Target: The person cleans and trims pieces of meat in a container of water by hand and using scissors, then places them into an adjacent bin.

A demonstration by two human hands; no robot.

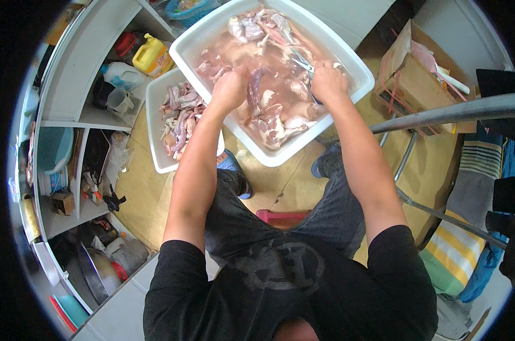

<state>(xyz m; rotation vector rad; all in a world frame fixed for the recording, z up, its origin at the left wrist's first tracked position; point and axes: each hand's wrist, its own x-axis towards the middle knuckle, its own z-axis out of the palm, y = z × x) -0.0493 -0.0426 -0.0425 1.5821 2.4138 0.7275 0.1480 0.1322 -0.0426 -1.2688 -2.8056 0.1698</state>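
A large white tub (271, 160) stands in front of me, filled with cloudy pinkish water and pieces of raw poultry (274, 128). Over its left part, my left hand (230, 89) is closed around the upper end of a long purplish strip of raw poultry (256, 88), which hangs toward the water. My right hand (329, 81) grips a pair of scissors (303, 61) by the handles at the tub's right side. The blades point up and left, apart from the strip. Its fingers partly hide the handles.
A smaller white tub (156, 154) with more raw meat pieces sits on the floor at the left. Shelves there hold a yellow jug (152, 55) and a clear measuring cup (120, 100). At right are a cardboard box (395, 74), a metal rail (450, 113) and folded striped cloth (462, 227).
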